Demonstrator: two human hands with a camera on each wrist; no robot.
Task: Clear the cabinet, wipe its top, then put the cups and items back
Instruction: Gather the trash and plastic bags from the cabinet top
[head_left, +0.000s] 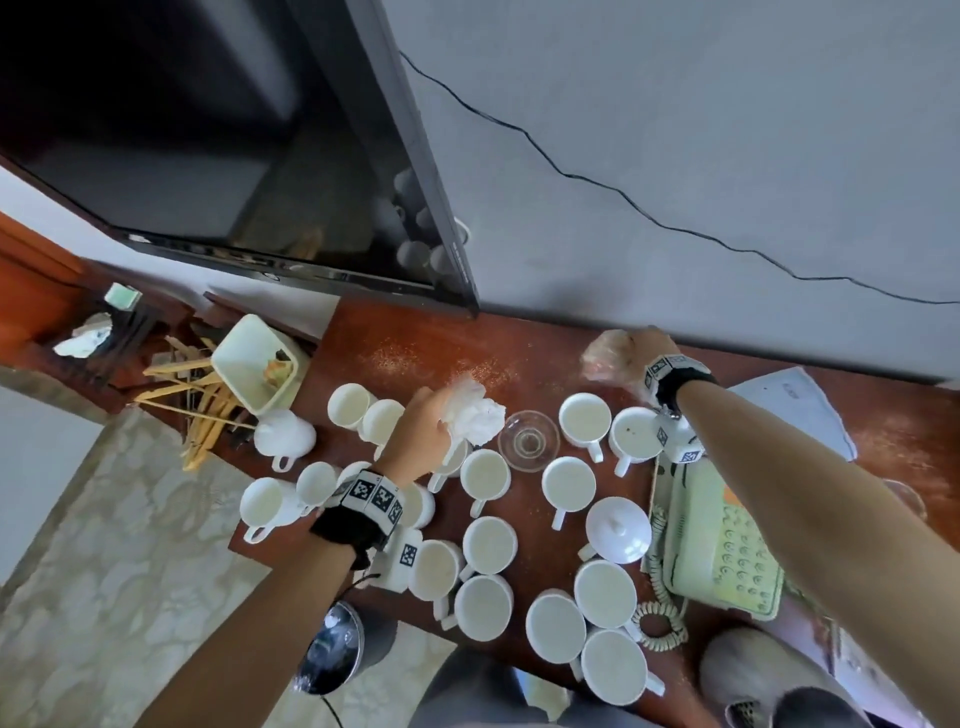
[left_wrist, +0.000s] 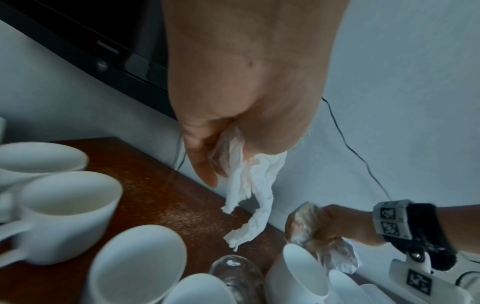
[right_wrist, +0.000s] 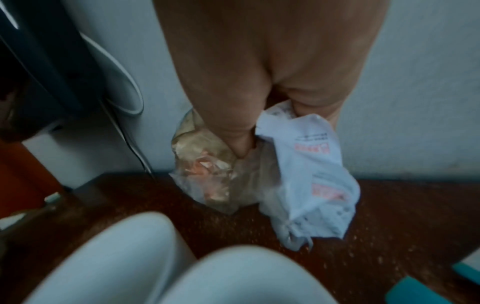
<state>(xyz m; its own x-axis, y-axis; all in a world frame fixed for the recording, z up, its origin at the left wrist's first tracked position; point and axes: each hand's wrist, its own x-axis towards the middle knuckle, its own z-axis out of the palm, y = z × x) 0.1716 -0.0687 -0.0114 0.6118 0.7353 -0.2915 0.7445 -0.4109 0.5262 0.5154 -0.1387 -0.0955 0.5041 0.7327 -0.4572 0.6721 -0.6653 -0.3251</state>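
Note:
Several white cups (head_left: 487, 473) crowd the front of the red-brown cabinet top (head_left: 426, 343), which is dusty along the wall. My left hand (head_left: 423, 426) hovers above the cups and grips a crumpled white tissue (head_left: 475, 410); its tail (left_wrist: 255, 193) hangs below the fingers. My right hand (head_left: 631, 358), near the wall, grips crumpled plastic wrappers (head_left: 602, 356), one clear bag (right_wrist: 207, 166) and one white printed bag (right_wrist: 311, 176), just above the top. A clear glass dish (head_left: 529, 440) sits between both hands. A lidded white cup (head_left: 618, 530) stands by the phone.
A pale green telephone (head_left: 722, 540) with a coiled cord lies at the right, papers (head_left: 795, 410) behind it. A TV screen (head_left: 234, 156) leans over the left rear. A cream bin (head_left: 254, 364) and wooden hangers (head_left: 202, 410) are at the left. A metal kettle (head_left: 332, 649) stands below the front edge.

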